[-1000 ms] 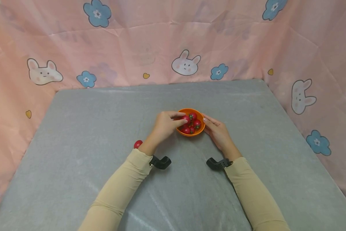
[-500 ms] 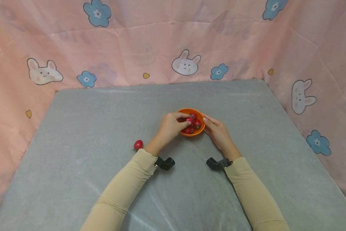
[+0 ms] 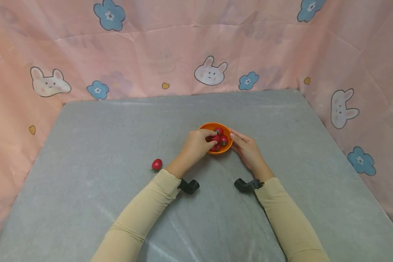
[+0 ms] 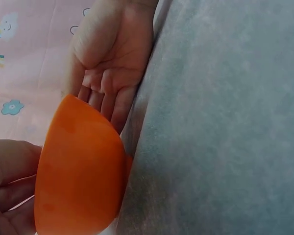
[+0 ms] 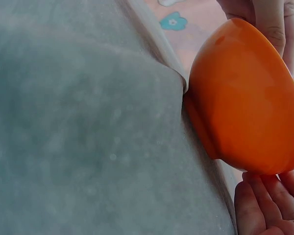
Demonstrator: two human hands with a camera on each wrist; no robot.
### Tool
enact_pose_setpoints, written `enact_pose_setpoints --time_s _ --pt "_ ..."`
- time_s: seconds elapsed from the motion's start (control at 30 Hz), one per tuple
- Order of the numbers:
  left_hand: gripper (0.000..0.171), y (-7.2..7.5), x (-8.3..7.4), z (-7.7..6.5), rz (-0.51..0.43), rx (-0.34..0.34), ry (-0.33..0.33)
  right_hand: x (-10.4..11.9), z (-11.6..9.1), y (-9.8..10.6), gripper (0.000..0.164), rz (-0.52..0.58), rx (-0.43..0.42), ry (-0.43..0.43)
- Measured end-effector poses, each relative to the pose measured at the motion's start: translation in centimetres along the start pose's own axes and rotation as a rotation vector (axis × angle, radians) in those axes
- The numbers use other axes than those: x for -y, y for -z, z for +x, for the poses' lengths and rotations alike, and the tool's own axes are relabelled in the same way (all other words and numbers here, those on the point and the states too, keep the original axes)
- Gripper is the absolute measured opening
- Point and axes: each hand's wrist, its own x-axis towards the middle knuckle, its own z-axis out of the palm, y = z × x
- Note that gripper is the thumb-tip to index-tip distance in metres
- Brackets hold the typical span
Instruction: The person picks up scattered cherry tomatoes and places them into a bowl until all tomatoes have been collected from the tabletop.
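Observation:
An orange bowl stands on the table, with several small red tomatoes with green stems inside. My left hand reaches over its left rim; thumb and forefinger pinch a tomato among the others. My right hand holds the bowl's right side, thumb by the rim and fingers against the outer wall. In the left wrist view the orange bowl hides its contents. From the right wrist, the bowl shows only its outside, with right-hand fingers touching it below.
One loose tomato lies on the grey-covered table, left of the left forearm. Black straps with curved mounts sit on both wrists. A pink patterned curtain borders the table at the back and sides.
My left hand has moved right and slightly down, bringing the pinched tomato deeper into the bowl. The loose tomato has come fully into view beside the forearm. The right hand stays put.

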Motion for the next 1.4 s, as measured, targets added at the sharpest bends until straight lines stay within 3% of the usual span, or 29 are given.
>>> enact_pose_setpoints --time_s 0.53,0.83,1.03,1.23,1.4 --pt "0.030 -0.3 0.1 0.2 0.019 0.013 -0.003 -0.1 0.0 0.0 0.051 -0.015 0.001 0.003" --pt "0.029 0.2 0.5 -1.2 -0.056 -0.070 -0.061 -0.1 0.0 0.0 0.051 -0.004 -0.014 -0.003" --pt "0.031 1.6 1.0 -2.5 -0.141 -0.103 -0.008 -0.1 0.1 -0.1 0.050 0.012 -0.016 -0.013" --pt "0.031 3.5 2.2 -3.8 -0.297 -0.139 0.083 0.0 0.1 -0.1 0.051 0.009 -0.019 -0.019" --pt "0.032 4.5 3.7 -4.9 -0.324 -0.158 0.112 0.0 0.1 0.0 0.050 0.006 -0.012 -0.009"
